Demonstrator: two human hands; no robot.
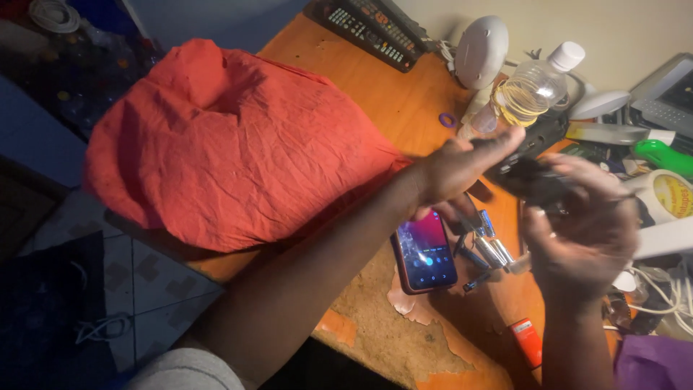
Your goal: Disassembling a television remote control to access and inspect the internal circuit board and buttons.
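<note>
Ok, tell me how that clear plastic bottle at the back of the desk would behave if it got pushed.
The bottle lies tilted on clutter, so it would probably roll or slide at a nudge. It looks mostly empty and thin-walled, so likely light and a bit squashy. The yellow wire coil round its middle may snag and slow it.

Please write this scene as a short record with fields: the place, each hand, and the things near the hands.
Place: orange desk, its surface worn at the front edge
Left hand: raised over the desk, touching a dark object, blurred
Right hand: around the same dark object; grip unclear
Below hands: lit phone, small batteries
Left side: red cloth
Back: remote controls, clear bottle
</note>
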